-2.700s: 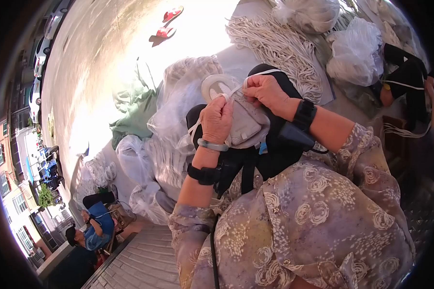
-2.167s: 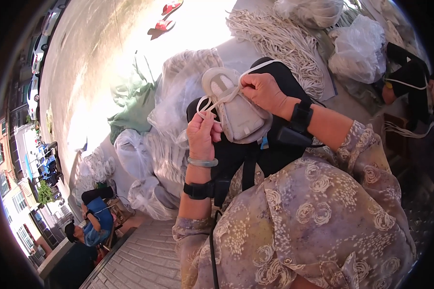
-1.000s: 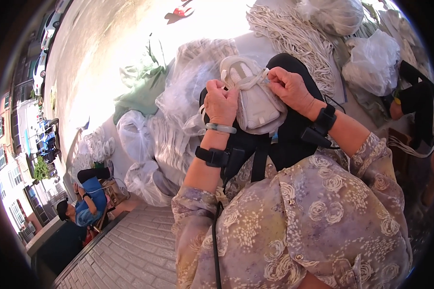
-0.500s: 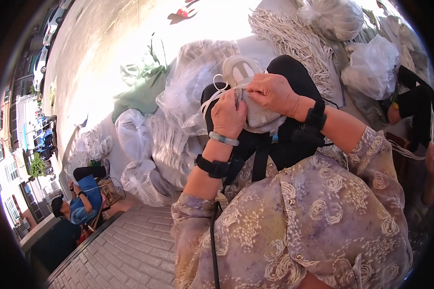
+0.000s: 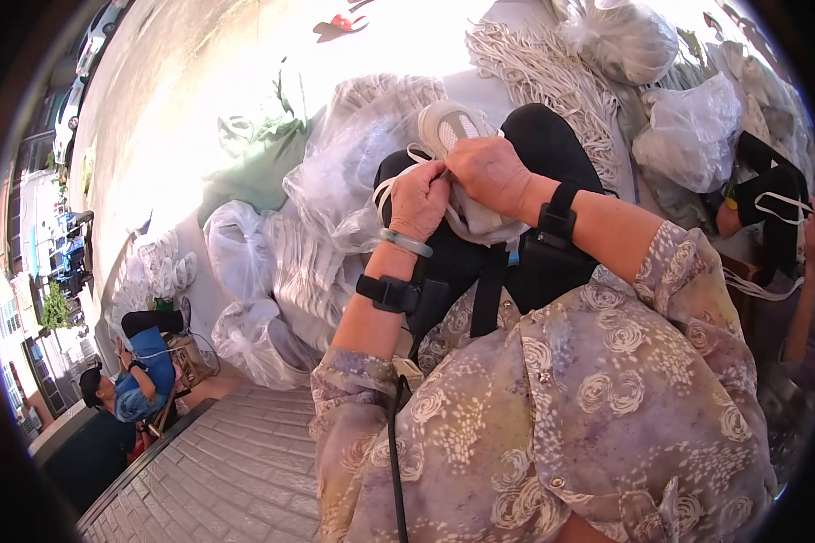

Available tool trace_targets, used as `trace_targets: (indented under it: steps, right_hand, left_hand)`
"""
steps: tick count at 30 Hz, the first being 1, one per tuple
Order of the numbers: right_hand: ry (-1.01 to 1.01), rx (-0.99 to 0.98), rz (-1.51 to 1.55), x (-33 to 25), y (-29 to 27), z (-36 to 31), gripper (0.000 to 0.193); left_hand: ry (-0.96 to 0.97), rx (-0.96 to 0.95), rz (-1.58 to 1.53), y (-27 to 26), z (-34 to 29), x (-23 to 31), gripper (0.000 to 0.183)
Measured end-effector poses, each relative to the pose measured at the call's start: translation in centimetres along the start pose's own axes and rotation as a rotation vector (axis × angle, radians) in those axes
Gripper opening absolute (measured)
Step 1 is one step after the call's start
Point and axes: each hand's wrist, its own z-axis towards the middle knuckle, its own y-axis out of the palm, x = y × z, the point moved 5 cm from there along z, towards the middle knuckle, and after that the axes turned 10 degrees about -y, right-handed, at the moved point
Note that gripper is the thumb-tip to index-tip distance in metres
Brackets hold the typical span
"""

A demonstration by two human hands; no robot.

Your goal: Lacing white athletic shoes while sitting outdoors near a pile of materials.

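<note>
A pale grey-white sneaker rests on my lap between my knees, partly hidden under both hands. My left hand is closed in a pinch at the shoe's left side, on a white shoelace that loops out past the knuckles. Against it, my right hand is curled over the middle of the shoe, its fingertips pinched at the lacing. The fingers of the two hands almost meet, and the lace between them is mostly covered.
A heap of white laces lies ahead to the right, beside clear plastic bags. Bagged pale shoes and a green sack are on the left. A seated person is far left; another person's arm shows at right.
My right hand has turned and shifted left over the shoe, closing up to my left hand. The lace stretch seen between them is now covered. The view has shifted slightly.
</note>
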Motion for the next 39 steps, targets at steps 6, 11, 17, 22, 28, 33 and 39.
trace_targets:
  steps: [6, 11, 17, 22, 28, 33, 39]
  right_hand:
    - [-0.242, -0.079, -0.193, -1.9, -2.9, -1.4, 0.004]
    - [0.043, 0.047, -0.029, 3.0, -9.6, -13.5, 0.014]
    - [0.739, -0.145, -0.319, 15.9, -11.2, -38.9, 0.013]
    - [0.548, -0.297, -0.126, 13.1, -8.4, -30.7, 0.013]
    - [0.215, 0.076, 0.265, 5.1, -7.9, -11.4, 0.033]
    - [0.058, 0.006, 0.176, 4.0, -3.8, -5.1, 0.052]
    - [0.146, -0.098, 0.315, 4.7, -2.9, -4.5, 0.051]
  left_hand:
    - [-0.038, 0.076, 0.079, 0.5, -0.9, -0.8, 0.025]
    - [0.141, 0.246, 0.269, 0.3, -2.5, 0.6, 0.028]
    - [0.086, 0.221, 0.329, 0.9, -1.9, 1.0, 0.026]
    - [0.04, 0.235, 0.534, 1.2, -1.6, 2.7, 0.029]
    - [0.337, 0.238, 0.635, 2.4, -1.0, 7.2, 0.018]
    - [0.106, 0.131, 0.634, 4.3, 1.2, 6.5, 0.014]
    - [-0.052, 0.083, 0.738, 4.5, 1.5, 5.1, 0.016]
